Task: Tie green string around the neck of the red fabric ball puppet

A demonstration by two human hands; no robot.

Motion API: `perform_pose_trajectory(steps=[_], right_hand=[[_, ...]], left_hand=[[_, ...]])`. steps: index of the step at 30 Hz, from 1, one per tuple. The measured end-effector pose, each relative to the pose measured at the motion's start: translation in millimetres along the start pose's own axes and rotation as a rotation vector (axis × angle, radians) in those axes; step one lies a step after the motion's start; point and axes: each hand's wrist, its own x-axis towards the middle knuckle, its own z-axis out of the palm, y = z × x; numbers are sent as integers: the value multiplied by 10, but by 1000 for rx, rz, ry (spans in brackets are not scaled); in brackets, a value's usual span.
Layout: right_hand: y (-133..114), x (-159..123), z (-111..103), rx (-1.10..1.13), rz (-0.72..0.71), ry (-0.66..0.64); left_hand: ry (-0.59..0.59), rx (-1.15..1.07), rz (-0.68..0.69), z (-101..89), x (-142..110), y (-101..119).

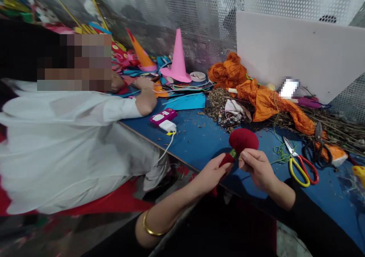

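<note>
My left hand (212, 173) is closed around the narrow gathered end of a dark red stuffed cloth ball (243, 138). Green thread (233, 153) is wound about the neck, just below the round part. Beside that neck, my right hand (256, 167) is pinched, with the green thread leading from it to a loose tangle (282, 153) on the table. Its fingertips hide the exact grip. To the right of this hand lie scissors with yellow and red handles (302, 169), blades partly apart. Black scissors (318, 146) rest just beyond them.
On the blue table (196, 146) are orange cloth bundles (265, 105), dried plant bits (218, 101), a purple device with a white plug (164, 118), a pink cone hat (178, 61) and a lit phone (289, 88). A person in white (65, 135) leans over the table at left.
</note>
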Motion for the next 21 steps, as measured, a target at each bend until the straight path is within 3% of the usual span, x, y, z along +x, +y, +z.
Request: perform_pose_trajectory(steps=[5, 9, 16, 21], right_hand=[[-59, -47, 66, -30, 28, 137], [-98, -65, 112, 9, 35, 199], [-11, -77, 143, -23, 32, 204], [-2, -94, 178, -157, -2, 117]], left_hand=[[65, 147, 92, 7, -4, 61], [88, 185, 75, 0, -16, 73], [122, 287, 55, -51, 22, -22], [87, 544, 67, -111, 64, -68]])
